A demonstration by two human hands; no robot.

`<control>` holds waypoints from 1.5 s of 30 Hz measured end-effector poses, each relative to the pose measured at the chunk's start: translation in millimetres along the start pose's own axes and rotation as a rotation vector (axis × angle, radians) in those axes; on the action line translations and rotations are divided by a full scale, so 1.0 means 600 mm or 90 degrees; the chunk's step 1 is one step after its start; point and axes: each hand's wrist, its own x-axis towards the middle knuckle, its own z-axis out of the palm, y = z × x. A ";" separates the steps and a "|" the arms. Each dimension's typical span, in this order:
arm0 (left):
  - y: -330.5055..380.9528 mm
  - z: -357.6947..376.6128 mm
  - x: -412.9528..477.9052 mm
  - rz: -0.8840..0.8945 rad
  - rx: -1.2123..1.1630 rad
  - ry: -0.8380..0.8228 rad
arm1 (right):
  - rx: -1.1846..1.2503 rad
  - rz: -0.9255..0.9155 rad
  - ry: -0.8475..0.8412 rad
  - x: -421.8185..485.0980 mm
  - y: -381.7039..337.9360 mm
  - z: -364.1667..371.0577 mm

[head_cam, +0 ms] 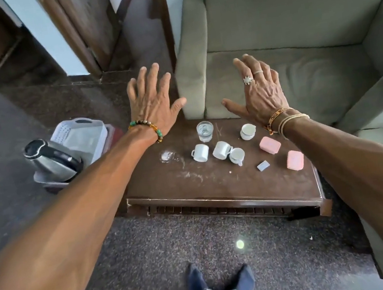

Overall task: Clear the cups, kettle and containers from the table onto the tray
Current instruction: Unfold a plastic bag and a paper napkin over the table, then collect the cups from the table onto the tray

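Note:
Both my hands are held out flat above the far edge of the low brown table (218, 191), holding nothing. My left hand (152, 100) spreads its fingers over the table's far left corner. My right hand (257, 88) hovers over the far right side. On the table stand a glass of water (205, 131), two white cups (200, 152) (221, 150), two small white jugs (237, 156) (247, 131), two pink containers (269, 145) (294, 160) and a small grey packet (263, 165). A steel kettle (53, 160) and a white tray (80, 138) sit left of the table.
A grey-green sofa (296, 51) stands behind and to the right of the table. White powder (167, 156) is spilled on the table's left part. My feet (221, 281) stand on the speckled floor in front. Wooden door frames rise at the back left.

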 end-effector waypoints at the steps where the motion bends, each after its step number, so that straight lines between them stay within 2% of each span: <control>1: -0.016 0.003 -0.008 -0.010 0.003 -0.004 | 0.007 -0.006 -0.008 0.003 -0.018 0.005; 11: -0.160 -0.010 -0.040 -0.086 0.013 -0.007 | 0.050 -0.064 -0.033 0.060 -0.149 0.039; 19: -0.231 0.007 -0.076 -0.118 0.017 -0.013 | 0.052 -0.112 -0.083 0.079 -0.230 0.085; 25: -0.258 0.016 -0.073 -0.133 -0.008 -0.024 | 0.034 -0.121 -0.079 0.092 -0.246 0.094; 31: -0.223 0.031 -0.044 -0.093 -0.043 -0.027 | 0.004 -0.062 -0.063 0.082 -0.207 0.081; 41: -0.093 0.031 0.039 -0.013 -0.065 -0.021 | -0.067 0.061 0.006 0.065 -0.083 0.032; 45: -0.019 0.035 0.061 0.025 -0.079 -0.028 | -0.084 0.100 0.003 0.035 -0.021 0.014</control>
